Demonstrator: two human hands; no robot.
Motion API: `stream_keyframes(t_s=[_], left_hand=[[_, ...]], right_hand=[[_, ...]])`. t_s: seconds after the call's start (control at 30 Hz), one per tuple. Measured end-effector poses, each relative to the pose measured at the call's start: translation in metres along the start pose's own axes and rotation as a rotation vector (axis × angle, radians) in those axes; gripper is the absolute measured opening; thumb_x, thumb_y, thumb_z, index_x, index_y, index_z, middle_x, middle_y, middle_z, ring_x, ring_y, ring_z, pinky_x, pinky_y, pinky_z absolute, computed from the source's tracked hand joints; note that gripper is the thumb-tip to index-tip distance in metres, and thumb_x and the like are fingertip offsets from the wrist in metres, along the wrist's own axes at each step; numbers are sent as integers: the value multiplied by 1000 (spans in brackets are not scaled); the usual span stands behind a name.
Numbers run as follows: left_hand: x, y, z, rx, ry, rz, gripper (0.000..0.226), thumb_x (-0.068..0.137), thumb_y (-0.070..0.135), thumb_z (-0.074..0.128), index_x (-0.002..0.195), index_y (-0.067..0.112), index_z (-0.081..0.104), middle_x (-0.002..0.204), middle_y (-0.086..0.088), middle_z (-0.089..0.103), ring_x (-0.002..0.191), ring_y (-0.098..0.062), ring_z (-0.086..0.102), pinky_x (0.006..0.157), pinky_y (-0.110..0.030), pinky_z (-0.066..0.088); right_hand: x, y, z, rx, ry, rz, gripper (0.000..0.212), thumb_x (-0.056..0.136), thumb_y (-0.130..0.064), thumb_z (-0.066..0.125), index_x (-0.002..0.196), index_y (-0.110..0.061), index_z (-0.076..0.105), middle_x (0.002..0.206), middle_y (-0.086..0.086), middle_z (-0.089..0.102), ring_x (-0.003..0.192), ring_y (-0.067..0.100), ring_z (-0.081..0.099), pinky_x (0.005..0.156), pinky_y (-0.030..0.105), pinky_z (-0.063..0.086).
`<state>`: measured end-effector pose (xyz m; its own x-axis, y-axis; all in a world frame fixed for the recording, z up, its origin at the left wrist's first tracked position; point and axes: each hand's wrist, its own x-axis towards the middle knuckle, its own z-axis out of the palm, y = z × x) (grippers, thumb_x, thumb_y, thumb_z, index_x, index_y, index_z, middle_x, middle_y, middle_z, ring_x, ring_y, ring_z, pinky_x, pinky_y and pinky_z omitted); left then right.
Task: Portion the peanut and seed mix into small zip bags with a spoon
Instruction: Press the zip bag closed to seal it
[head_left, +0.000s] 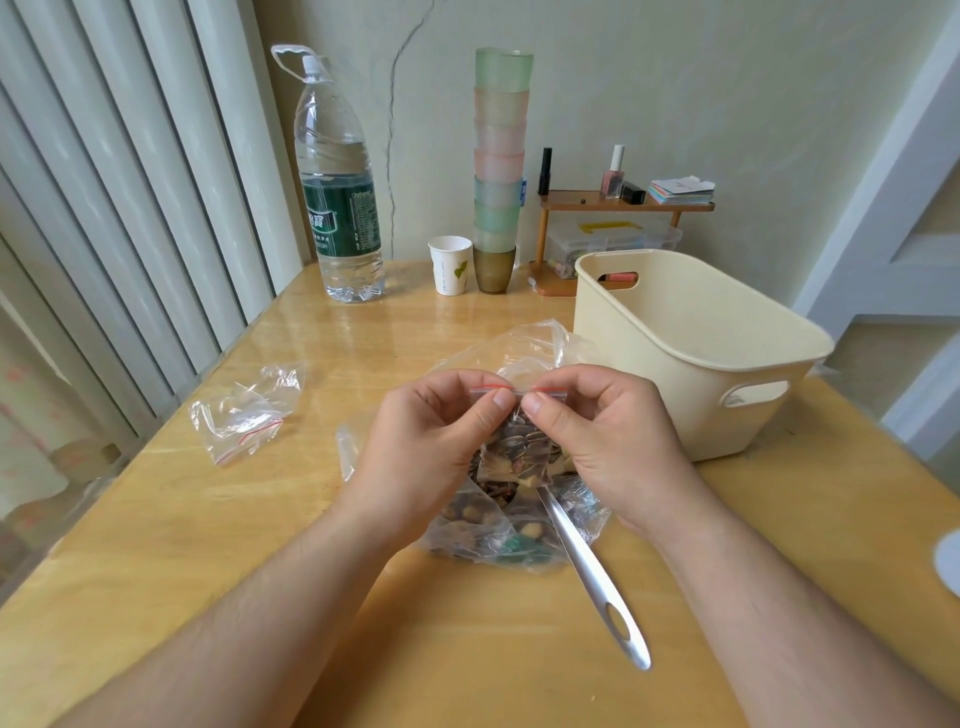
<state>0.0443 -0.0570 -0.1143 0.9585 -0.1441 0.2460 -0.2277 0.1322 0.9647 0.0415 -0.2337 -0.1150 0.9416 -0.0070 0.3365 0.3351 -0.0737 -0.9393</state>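
The small zip bag (514, 441), filled with the mix, hangs upright over the big open bag of peanuts and seeds (498, 525) on the bench (218, 519). Its red zip line runs left to right (the axis any sealing press would follow). Left hand (431, 447) and right hand (597, 441) both pinch that strip, fingers meeting at mid-seal. The spoon (597, 582) rests below; a cream basket (691, 348) stands nearer the right hand.

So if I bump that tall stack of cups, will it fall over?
Probably. The stack of cups is tall and narrow, resting on one small brown cup, so it likely tips easily. The cups look like thin plastic, so they are probably light and would scatter rather than break.
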Motion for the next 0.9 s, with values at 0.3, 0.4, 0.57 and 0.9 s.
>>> stream_keyframes(t_s=[0.3, 0.4, 0.57, 0.9], left_hand=[[-4, -1, 1, 119, 5, 16, 7, 97, 21, 72, 92, 18, 77, 86, -4, 80, 77, -17, 73, 76, -41, 59], [-4, 0, 2, 143, -6, 21, 9, 98, 21, 70, 92, 20, 76, 84, -1, 79, 75, -16, 71, 74, -37, 58], [-4, 2, 2, 118, 9, 45, 8, 97, 22, 71, 96, 16, 77, 87, -3, 80, 78, -18, 74, 73, -34, 59], [6, -1, -12, 177, 85, 20, 14, 79, 29, 84, 80, 16, 81, 87, -7, 81, 92, -34, 77, 93, -55, 60]], right_hand=[[1, 3, 1, -47, -57, -41, 7, 84, -28, 75, 88, -34, 78, 90, -2, 77, 89, 30, 69, 88, 46, 60], [2, 4, 1, -98, -81, -68, 7, 86, -29, 73, 89, -34, 75, 88, -10, 73, 89, 14, 66, 86, 33, 55], [2, 0, -3, -36, -36, -33, 12, 88, -24, 82, 90, -35, 79, 92, 3, 78, 93, 32, 73, 88, 47, 62], [3, -4, -5, -48, 7, 3, 13, 84, -12, 85, 79, -22, 79, 82, 1, 77, 79, 15, 71, 73, 29, 58]])
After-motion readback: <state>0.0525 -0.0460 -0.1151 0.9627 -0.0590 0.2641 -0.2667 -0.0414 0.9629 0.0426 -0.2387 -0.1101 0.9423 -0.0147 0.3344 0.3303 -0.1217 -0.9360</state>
